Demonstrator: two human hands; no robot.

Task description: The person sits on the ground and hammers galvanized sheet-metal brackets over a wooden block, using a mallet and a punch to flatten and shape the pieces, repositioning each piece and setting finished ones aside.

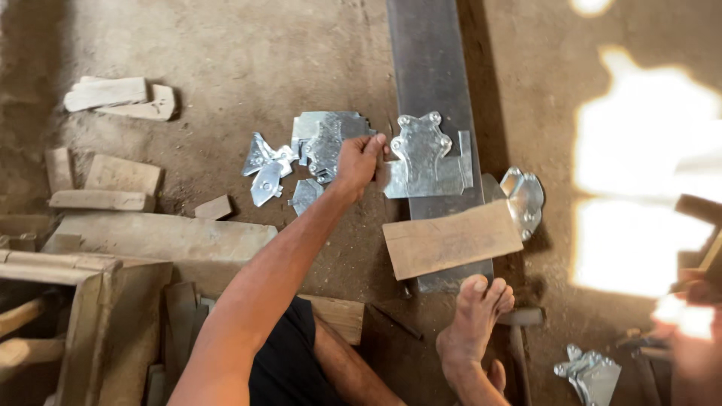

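My left hand [359,159] reaches forward and grips the left edge of a shiny cut sheet-metal piece [426,156] with rounded lobes and small holes. The piece lies flat across a long dark steel bar [429,60] on the dirt floor. My right hand [688,331] sits at the far right edge, blurred and washed out by sunlight; whether it holds anything is unclear. A wooden block [451,239] rests across the bar just below the metal piece. My bare foot [474,319] is planted near the bar's near end.
A heap of cut metal scraps [308,154] lies left of the bar. A round metal piece [524,197] is on its right, with more shiny cut pieces [590,372] at bottom right. A hammer [517,327] lies by my foot. Wood offcuts [120,98] and planks [162,237] fill the left.
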